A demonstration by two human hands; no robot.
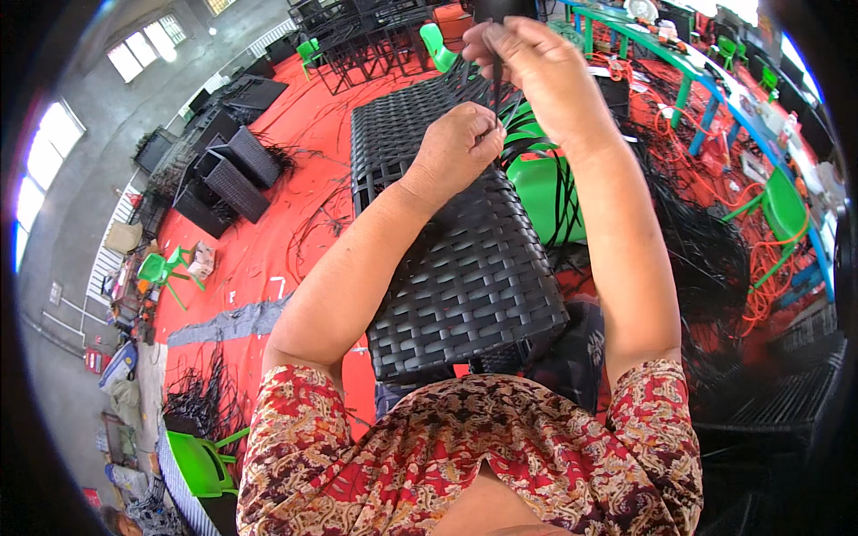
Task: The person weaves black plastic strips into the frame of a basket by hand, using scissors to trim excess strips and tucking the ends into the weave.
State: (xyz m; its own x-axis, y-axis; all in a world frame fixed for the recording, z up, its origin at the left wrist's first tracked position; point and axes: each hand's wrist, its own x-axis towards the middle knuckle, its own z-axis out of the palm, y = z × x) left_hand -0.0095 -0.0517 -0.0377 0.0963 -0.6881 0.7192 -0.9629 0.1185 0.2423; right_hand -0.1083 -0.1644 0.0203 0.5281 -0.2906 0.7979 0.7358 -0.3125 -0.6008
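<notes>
A black woven wicker panel [465, 277] lies across in front of me, stretching away toward the far side. My left hand [460, 138] rests on the panel's weave with its fingers closed around a thin black strip [497, 85]. My right hand [527, 58] is raised above it and pinches the upper part of the same strip, holding it taut and upright. More loose black strips [554, 192] hang off the panel's right edge over a green plastic chair [545, 192].
The floor is covered in red sheeting [295, 223] strewn with cut strips. Woven black boxes [228, 174] stand at left, black metal frames [366, 36] at the back. Green chairs [201, 460] sit at lower left and right. A long green-and-blue table [706, 76] runs along the right.
</notes>
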